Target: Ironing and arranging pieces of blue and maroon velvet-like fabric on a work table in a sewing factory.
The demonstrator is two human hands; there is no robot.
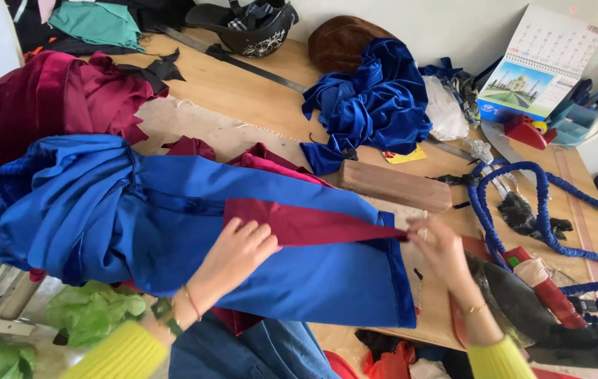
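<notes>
Crosswise, the maroon strip [306,223] runs left to right over the blue cloth [172,224], left hand [239,249] pressing it flat, right hand [439,245] pinching its right tip.

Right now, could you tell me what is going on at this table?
A person is working on a blue garment spread across the wooden table. The left hand presses flat on a maroon strip lying over the blue cloth, while the right hand pinches that strip's pointed end. A wooden block and a clothes iron sit close by.
</notes>
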